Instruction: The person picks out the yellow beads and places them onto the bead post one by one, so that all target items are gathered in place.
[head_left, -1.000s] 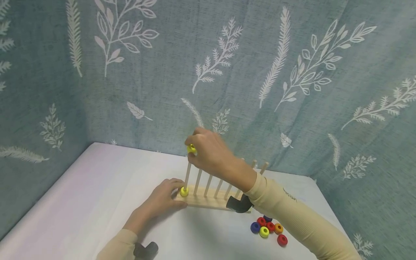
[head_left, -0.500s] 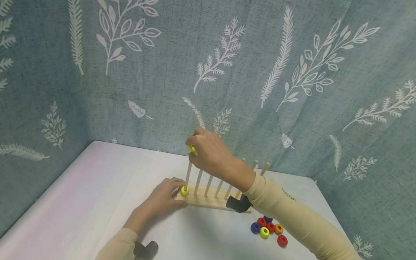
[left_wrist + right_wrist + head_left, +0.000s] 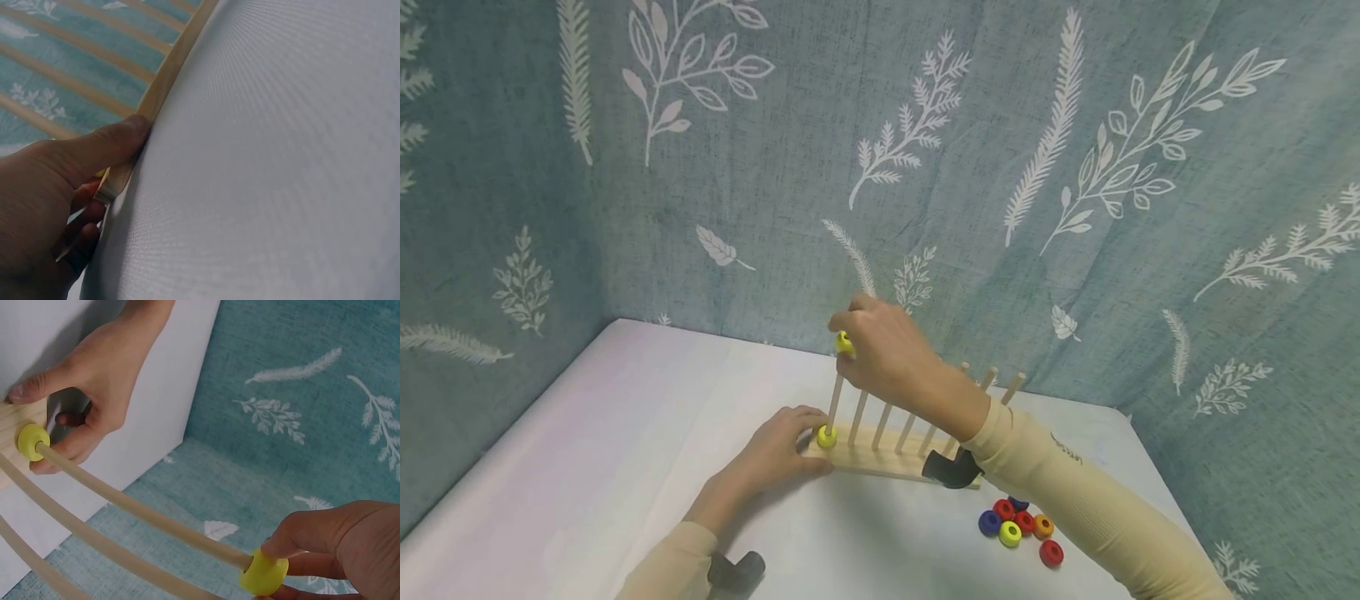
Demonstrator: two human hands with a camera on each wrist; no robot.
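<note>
My right hand (image 3: 887, 350) pinches a yellow ring bead (image 3: 265, 574) between thumb and fingers at the top of the leftmost peg (image 3: 144, 509). In the right wrist view the peg's tip sits in the bead's hole. A second yellow bead (image 3: 827, 437) rests at the foot of that same peg. My left hand (image 3: 778, 450) grips the left end of the wooden base (image 3: 880, 458), thumb along its front edge and fingers behind. Several bare pegs (image 3: 880, 425) stand in a row to the right, partly hidden behind my right forearm.
Loose beads lie on the white table (image 3: 715, 392) right of the base: red (image 3: 1052, 553), blue (image 3: 989, 523), orange (image 3: 1043, 527) and yellow (image 3: 1010, 534) among them. A patterned curtain (image 3: 775, 167) hangs behind and at both sides.
Both hands keep nearly the same positions, the right still at the peg's top with the bead. The head view has shifted very slightly.
</note>
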